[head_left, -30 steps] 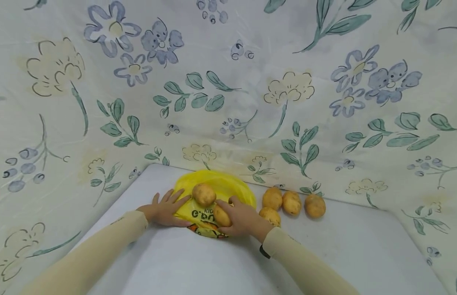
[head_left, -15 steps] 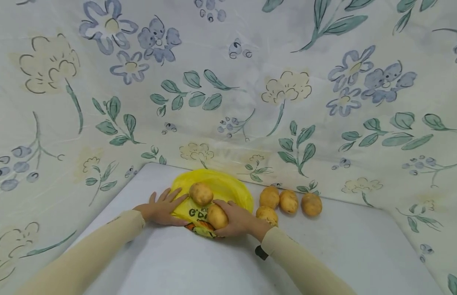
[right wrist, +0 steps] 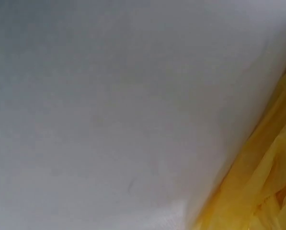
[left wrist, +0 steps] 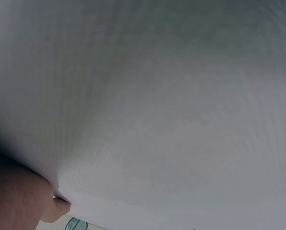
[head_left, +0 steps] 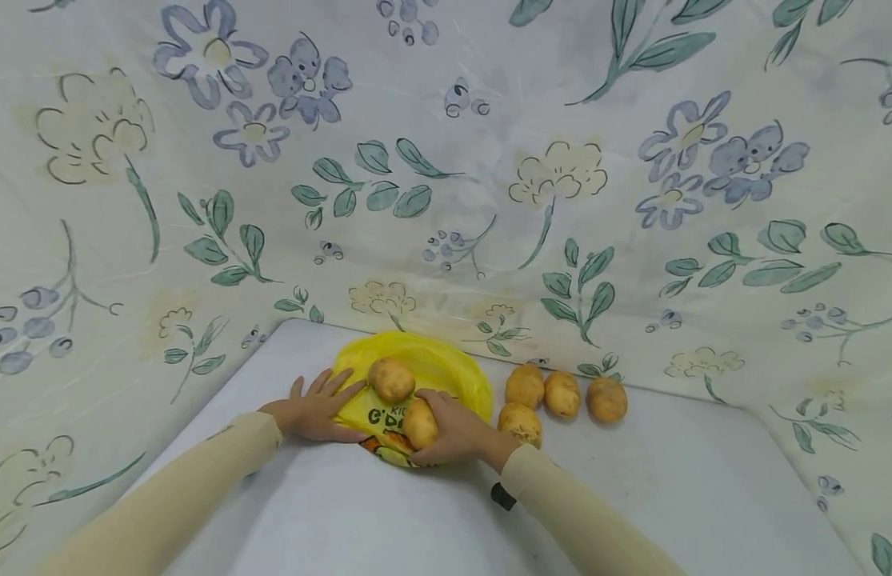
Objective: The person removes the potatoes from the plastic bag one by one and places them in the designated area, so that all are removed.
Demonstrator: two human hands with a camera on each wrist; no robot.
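A yellow plastic bag (head_left: 453,364) with dark printed letters lies on the white table in the head view. My right hand (head_left: 456,432) grips a potato (head_left: 420,424) over the printed front part of the bag. Another potato (head_left: 391,380) sits on the bag just behind and to the left of the held one. On the bag's left edge rests my left hand (head_left: 319,410), its fingers spread. The left wrist view catches only part of the left hand (left wrist: 20,201) at its lower left corner. Crumpled yellow bag (right wrist: 257,187) fills the lower right of the right wrist view.
Right of the bag several potatoes lie close together, among them a front potato (head_left: 520,422) near my right wrist and an outermost potato (head_left: 607,400). A flower-printed cloth (head_left: 489,240) hangs behind the white table (head_left: 633,496). A dark strap (head_left: 502,496) shows below the right sleeve.
My right hand has moved the held potato slightly left on the bag, and more of that potato now shows. The left hand stays on the bag's edge. The head view has shifted a little.
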